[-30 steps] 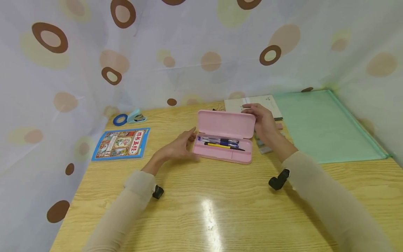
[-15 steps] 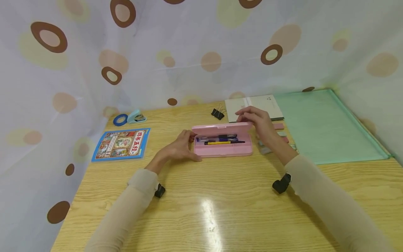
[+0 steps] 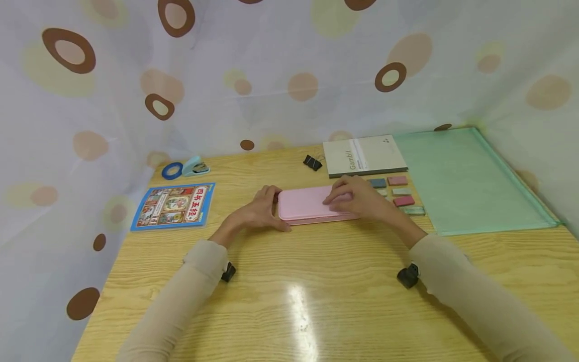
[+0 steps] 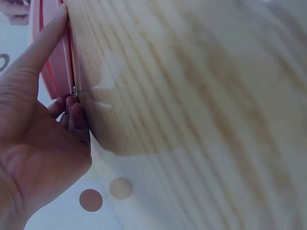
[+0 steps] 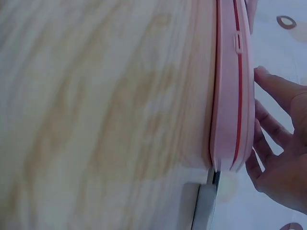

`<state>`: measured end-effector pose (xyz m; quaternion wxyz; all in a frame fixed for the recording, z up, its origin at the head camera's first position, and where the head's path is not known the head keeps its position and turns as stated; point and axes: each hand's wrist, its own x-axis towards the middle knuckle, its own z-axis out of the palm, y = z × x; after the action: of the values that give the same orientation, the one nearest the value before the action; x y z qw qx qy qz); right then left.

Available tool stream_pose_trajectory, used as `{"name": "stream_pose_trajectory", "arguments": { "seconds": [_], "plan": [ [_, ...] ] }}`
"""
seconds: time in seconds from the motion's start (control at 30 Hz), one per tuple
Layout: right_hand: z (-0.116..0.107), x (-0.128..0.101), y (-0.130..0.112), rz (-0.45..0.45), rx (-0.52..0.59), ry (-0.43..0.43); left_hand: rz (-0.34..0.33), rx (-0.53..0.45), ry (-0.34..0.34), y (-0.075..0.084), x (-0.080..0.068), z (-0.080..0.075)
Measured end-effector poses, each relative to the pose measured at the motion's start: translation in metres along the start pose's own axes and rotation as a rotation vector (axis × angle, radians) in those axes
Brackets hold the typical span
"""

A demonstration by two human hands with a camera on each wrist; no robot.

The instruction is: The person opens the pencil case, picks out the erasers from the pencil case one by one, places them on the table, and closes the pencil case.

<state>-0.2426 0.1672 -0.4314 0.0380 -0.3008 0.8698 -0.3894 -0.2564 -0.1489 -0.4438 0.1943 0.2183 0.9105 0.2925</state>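
Observation:
The pink pencil case lies on the wooden table with its lid down. A thin red line runs between lid and base along its side in the right wrist view. My left hand grips the left end, thumb along the front edge and the other fingers bent around the end and back. Fingertips of my right hand rest on top of the lid toward its right end, with the palm raised off it. The pens inside are hidden under the lid.
Several small eraser-like blocks lie right of the case. Behind are a Gambit notebook and a black binder clip. Further left sit a blue-bordered book, a stapler and blue tape. A green mat covers the right.
The pencil case's lid has swung down from upright over the pens. My right hand has moved forward and down with it onto the lid; my left hand has closed in around the left end.

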Motion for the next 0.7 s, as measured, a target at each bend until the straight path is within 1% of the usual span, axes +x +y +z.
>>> {"name": "stream_pose_trajectory", "arguments": {
  "seconds": [0.13, 0.3, 0.57, 0.6, 0.7],
  "plan": [
    [0.0043, 0.0029, -0.0027, -0.002, -0.071, 0.005, 0.016, 0.024, -0.014, 0.0012, 0.0013, -0.0001],
    [0.0026, 0.0062, -0.0056, 0.027, -0.115, -0.016, 0.026, 0.044, -0.024, 0.0054, 0.0008, -0.0025],
    [0.0017, 0.0048, -0.0097, 0.058, -0.190, -0.031, 0.029, 0.059, -0.025, 0.0064, 0.0038, -0.0001],
    [0.0015, 0.0038, -0.0101, 0.057, -0.202, -0.032, 0.027, 0.061, -0.024, 0.0070, 0.0043, -0.0002],
    [0.0001, -0.0023, -0.0095, 0.005, -0.235, -0.046, 0.018, 0.078, -0.024, 0.0078, 0.0035, -0.0005]
  ]
}}
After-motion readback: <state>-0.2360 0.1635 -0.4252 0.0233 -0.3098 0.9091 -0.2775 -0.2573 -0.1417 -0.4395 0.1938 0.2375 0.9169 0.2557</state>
